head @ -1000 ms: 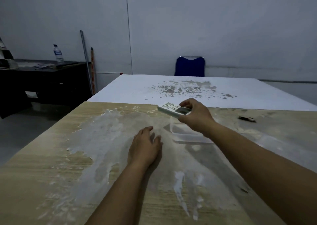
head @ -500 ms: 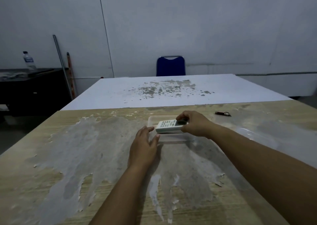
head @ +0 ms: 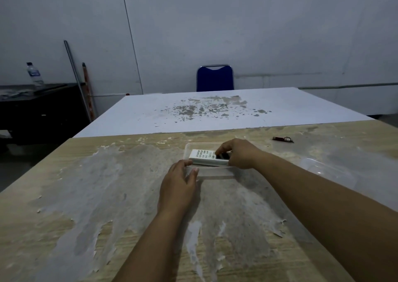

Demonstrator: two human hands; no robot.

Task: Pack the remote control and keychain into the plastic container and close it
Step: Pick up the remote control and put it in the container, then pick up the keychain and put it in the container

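White remote control [head: 208,157] is pinched by the right hand [head: 238,154], settling into the clear plastic container [head: 215,172], which the left hand's [head: 178,185] spread fingers [head: 183,165] steady.

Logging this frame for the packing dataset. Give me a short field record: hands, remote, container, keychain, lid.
right hand: grip on remote control, placing it in plastic container
left hand: fingers on container's near-left edge, steadying it
keychain: on table, far right, not packed
lid: clear, lying on table right of container, not on
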